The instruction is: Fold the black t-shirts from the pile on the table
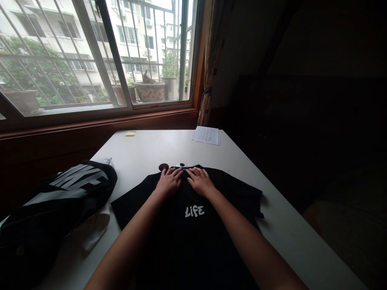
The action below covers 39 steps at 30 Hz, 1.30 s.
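A black T-shirt (193, 237) lies spread on the white table, its sleeves out to both sides and white lettering on its middle. My left hand (169, 181) rests on the shirt near the collar, fingers stretched out. Close beside it, my right hand (199, 180) lies on the fabric at the other side of the neck opening, its fingers also extended. Both hands touch the collar edge and stay slightly apart. Just beyond the collar are a brown round object (163, 166) and a white round object (182, 164) with a dark centre, both partly hidden.
More dark clothing with grey print (78, 181) is heaped at the left, with white fabric under it. Papers (206, 135) and a yellow sticky note (130, 133) lie at the far end of the white table (157, 145). A barred window stands behind.
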### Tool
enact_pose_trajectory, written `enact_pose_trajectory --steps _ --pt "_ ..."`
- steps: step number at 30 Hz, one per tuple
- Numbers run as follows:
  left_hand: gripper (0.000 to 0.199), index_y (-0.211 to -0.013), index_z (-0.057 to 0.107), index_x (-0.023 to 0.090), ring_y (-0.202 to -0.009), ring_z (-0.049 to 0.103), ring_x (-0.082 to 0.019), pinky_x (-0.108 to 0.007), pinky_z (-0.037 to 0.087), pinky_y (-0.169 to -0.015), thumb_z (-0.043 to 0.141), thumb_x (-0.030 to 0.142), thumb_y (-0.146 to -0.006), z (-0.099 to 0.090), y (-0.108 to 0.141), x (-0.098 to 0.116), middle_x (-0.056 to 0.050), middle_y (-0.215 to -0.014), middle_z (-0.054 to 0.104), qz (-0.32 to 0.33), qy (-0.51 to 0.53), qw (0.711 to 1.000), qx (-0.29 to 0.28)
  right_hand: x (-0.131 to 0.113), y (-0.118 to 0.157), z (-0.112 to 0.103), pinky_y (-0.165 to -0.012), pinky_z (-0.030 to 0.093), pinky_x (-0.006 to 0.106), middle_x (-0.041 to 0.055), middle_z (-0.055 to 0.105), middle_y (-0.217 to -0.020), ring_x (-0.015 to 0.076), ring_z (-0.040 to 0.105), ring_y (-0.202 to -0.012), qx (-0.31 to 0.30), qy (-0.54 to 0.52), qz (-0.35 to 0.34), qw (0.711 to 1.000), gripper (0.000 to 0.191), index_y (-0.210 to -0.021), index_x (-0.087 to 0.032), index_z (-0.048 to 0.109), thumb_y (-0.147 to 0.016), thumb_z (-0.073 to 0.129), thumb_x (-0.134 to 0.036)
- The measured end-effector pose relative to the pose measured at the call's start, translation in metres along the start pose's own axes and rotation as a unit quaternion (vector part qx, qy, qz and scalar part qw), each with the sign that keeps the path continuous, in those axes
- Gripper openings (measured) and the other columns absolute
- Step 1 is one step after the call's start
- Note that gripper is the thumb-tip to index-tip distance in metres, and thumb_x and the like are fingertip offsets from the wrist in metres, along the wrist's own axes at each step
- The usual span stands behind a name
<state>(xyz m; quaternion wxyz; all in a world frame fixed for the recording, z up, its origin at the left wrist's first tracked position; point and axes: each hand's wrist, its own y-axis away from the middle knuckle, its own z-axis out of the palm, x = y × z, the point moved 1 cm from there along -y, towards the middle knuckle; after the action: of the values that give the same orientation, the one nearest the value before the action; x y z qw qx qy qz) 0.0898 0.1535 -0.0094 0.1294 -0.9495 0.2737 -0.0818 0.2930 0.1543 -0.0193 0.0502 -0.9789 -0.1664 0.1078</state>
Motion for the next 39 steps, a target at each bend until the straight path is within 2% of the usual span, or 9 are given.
enact_pose_trajectory --steps 20,39 --pt "0.045 -0.146 0.052 0.029 -0.140 0.044 -0.031 -0.057 0.030 -0.117 0.045 0.033 -0.101 -0.0020 0.0006 0.0004 -0.002 -0.156 0.047 -0.001 0.013 1.000 0.003 0.0002 0.0016 0.0012 -0.125 0.013 0.049 0.0042 0.047 -0.155 0.0242 0.030 -0.147 0.034 -0.015 -0.008 0.999 0.049 -0.150 -0.029 0.048 -0.103 0.042 -0.043" --pt "0.045 -0.146 0.052 0.028 -0.138 0.044 -0.030 -0.055 0.030 -0.117 0.044 0.033 -0.101 -0.0027 0.0012 -0.0001 -0.002 -0.156 0.048 0.002 0.018 1.000 0.005 -0.0015 0.0033 -0.0013 -0.125 0.013 0.048 0.0040 0.046 -0.155 0.0231 0.030 -0.147 0.027 -0.010 -0.001 1.000 0.049 -0.150 -0.030 0.048 -0.103 0.042 -0.044"
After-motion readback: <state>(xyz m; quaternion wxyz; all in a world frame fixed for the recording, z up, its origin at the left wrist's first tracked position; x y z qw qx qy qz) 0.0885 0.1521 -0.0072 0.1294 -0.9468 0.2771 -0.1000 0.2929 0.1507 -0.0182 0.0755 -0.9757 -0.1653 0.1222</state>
